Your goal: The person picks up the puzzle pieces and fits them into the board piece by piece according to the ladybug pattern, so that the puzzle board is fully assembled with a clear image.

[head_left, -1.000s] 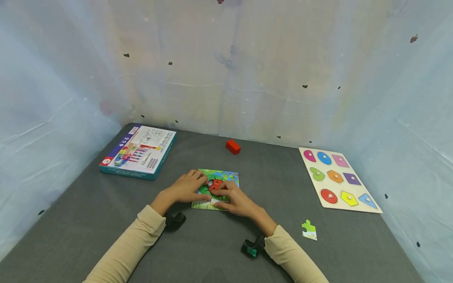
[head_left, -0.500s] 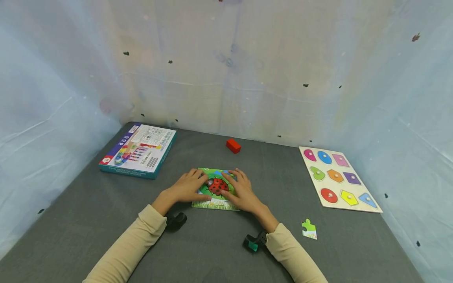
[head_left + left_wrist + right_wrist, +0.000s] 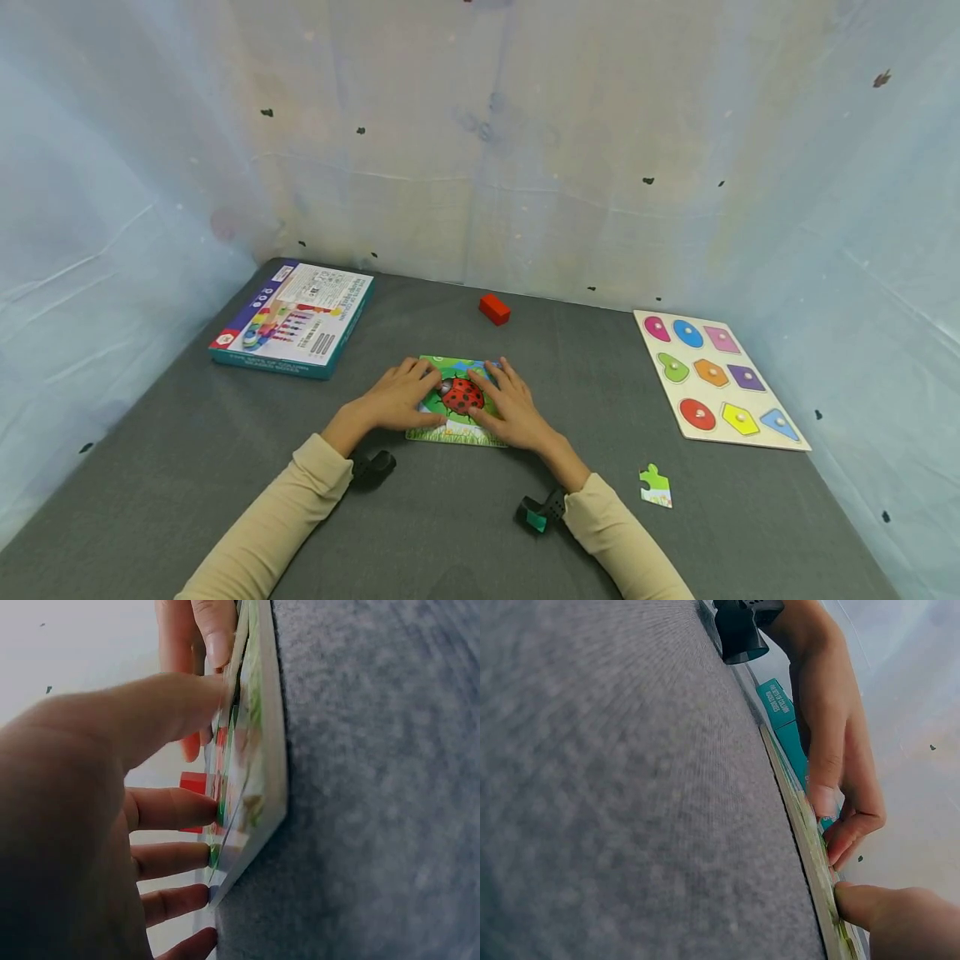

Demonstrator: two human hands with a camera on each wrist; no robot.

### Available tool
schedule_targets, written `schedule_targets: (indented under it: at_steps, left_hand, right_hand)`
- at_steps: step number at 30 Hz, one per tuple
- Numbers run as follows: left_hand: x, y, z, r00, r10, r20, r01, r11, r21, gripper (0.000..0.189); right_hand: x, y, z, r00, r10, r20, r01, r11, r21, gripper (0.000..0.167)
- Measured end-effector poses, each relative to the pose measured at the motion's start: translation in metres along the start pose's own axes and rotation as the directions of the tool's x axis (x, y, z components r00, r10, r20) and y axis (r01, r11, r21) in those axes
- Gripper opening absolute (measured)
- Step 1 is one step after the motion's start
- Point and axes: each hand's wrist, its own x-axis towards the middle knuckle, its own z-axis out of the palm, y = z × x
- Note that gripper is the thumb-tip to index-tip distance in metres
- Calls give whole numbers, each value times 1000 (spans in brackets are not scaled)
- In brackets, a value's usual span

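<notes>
A flat jigsaw puzzle (image 3: 459, 433) with a red ladybug on green lies in the middle of the dark table. My left hand (image 3: 392, 398) rests on its left part, fingers spread and thumb near the lower edge. On the right part lies my right hand (image 3: 517, 410), its fingers extended across the surface. The ladybug (image 3: 461, 395) shows between the two hands. From the left wrist view, my fingertips (image 3: 174, 808) touch the top of the board, whose thick pale edge is near the camera. What lies beneath my palms is hidden.
One loose green-and-white jigsaw piece (image 3: 656, 487) lies to the right. Farther right is a wooden shape board (image 3: 678, 400) with knobbed pieces. A red block (image 3: 494, 310) sits behind the puzzle, and a teal-sided box (image 3: 296, 321) at back left.
My right hand has lifted off the ladybug's middle and shifted right, spreading onto the puzzle's right part, so the ladybug is uncovered. The left hand has stayed in place.
</notes>
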Motion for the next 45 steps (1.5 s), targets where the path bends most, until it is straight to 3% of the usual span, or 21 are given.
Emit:
schedule_targets:
  at_steps: [7,13,20,23,28,30,37,45]
  left_hand:
    - [4,3,7,998,-57,-17,57,998,37,36]
    - [4,5,5,997,-67,-23,67,998,12,34]
    - [3,3,4,998,-61,4,60,996,68,56]
    - [2,3,4,999,-44,9,43,994,99,55]
    - [2,4,6,999,-33,8,32,993,115,53]
    - [1,3,7,999,-35,8,34,993,113,53]
    - [2,2,8,1000,-31,4,30,994,108,52]
    - [1,3,5,1000,-24,14,22,997,70,52]
  right_hand:
    - [1,-2,0,1000,25,10,-25,1000,10,58]
    - [2,-3,0,998,47,37,-46,999,-13,58]
    - [2,-6,2,996,81,42,-79,996,-42,57]
    - [1,-4,2,997,69,18,-69,998,3,58]
    - [-6,4,-14,997,53,-61,-40,979,198,60]
    - [-13,8,-26,994,54,-98,-30,973,230,61]
    - [-62,24,-69,972,32,-232,3,989,149,68]
    - [-124,16,-104,957,31,-289,5,992,123,71]
